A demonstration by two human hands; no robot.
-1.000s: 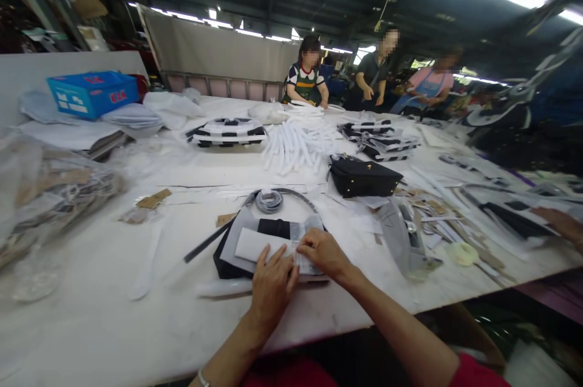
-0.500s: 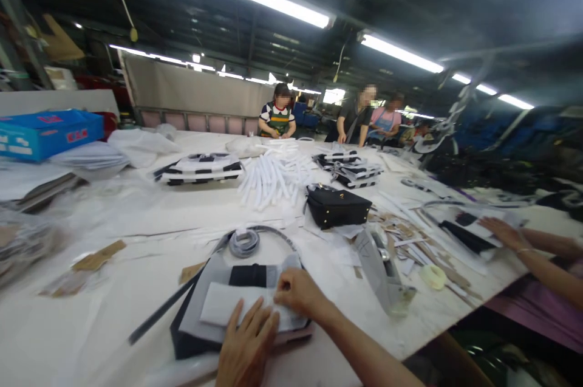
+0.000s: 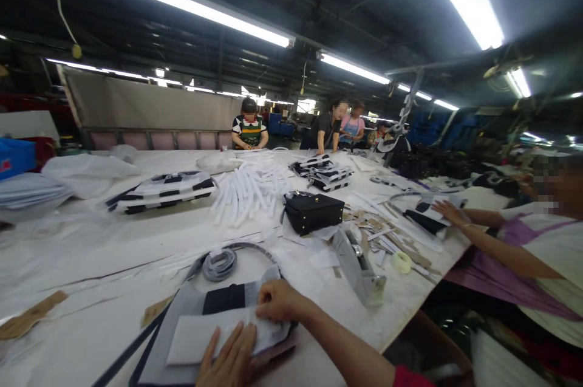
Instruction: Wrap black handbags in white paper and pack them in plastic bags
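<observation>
My left hand [image 3: 230, 359] lies flat, fingers stretched out, on a white sheet [image 3: 195, 338] that covers a grey and black bag panel [image 3: 214, 308] at the table's near edge. My right hand [image 3: 280, 301] is curled, its fingers pressed onto the right end of the same white sheet. A coiled grey strap [image 3: 220, 263] lies just behind the panel.
A black handbag [image 3: 314, 212] stands mid-table, with white strips [image 3: 248, 189] and striped stacks [image 3: 161, 189] behind. A tape dispenser [image 3: 357, 265] and tape roll [image 3: 402, 262] lie to the right. A co-worker's hand [image 3: 449, 212] rests on a piece at right; other people work at the far end.
The camera has tilted up and swung right, so my hands sit lower in view. Both hands stay on the white sheet. The co-worker on the right has come into view.
</observation>
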